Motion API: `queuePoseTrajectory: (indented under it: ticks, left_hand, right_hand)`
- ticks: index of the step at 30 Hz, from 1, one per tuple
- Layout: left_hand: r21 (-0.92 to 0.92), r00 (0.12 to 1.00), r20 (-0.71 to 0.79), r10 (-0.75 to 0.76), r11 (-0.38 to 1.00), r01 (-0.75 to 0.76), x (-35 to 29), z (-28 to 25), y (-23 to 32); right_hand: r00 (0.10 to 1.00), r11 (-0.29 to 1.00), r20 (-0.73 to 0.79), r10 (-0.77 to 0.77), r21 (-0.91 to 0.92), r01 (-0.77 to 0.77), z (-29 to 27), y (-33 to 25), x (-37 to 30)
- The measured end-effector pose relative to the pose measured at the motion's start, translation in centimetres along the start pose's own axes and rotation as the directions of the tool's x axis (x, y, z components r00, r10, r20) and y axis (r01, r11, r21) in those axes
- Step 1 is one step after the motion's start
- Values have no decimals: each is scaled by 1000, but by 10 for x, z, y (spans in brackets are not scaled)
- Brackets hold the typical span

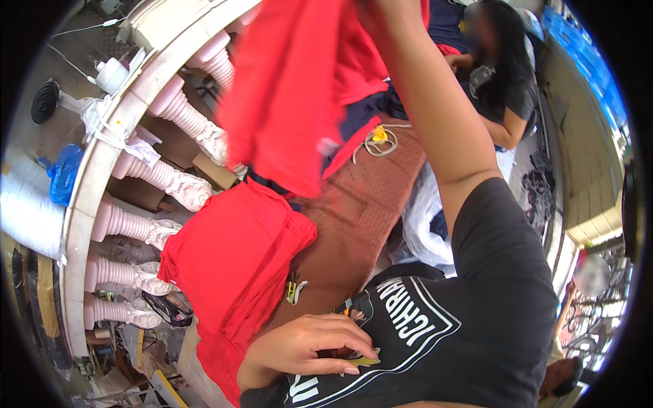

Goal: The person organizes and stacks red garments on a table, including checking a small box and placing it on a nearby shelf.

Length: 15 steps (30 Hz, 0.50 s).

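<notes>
The right hand is cut off at the top edge, so its grip cannot be told; a red garment (292, 88) hangs down from up there, long axis vertical. The left hand (306, 347), fingers loosely curled and holding nothing, rests low beside a red cloth pile (231, 265) on the brown desk (354, 211)

Small brown cardboard box (214, 171) sits to my left, wedged beside the pale pink balusters, one corner tucked under the hanging red cloth. White paper tags (139, 146) are tied onto the curved white railing at upper left, crumpled. A small whitish sewn-in label (328, 147) shows at the hem of the red cloth I hold up. No screens in sight.
</notes>
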<state>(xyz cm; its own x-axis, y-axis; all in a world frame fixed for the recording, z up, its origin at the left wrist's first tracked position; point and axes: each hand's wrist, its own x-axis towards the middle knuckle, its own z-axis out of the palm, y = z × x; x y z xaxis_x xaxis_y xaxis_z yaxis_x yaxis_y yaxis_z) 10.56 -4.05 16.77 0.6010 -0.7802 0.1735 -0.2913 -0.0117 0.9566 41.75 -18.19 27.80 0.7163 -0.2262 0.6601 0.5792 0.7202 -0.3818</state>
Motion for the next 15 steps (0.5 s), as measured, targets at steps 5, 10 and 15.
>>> queuePoseTrajectory:
  ticks: [5,10,15]
  left_hand:
    - [-89,967,-207,-149,987,133,0,-2,-6]
    - [-98,951,-227,-208,977,190,17,-14,-19]
    - [-166,939,-192,-285,953,255,45,-28,-36]
  right_hand:
    - [967,966,-22,253,55,-251,11,86,19]
    - [639,559,-217,738,-334,-759,-127,222,-74]
    - [845,588,-238,479,-628,-510,-206,274,-179]
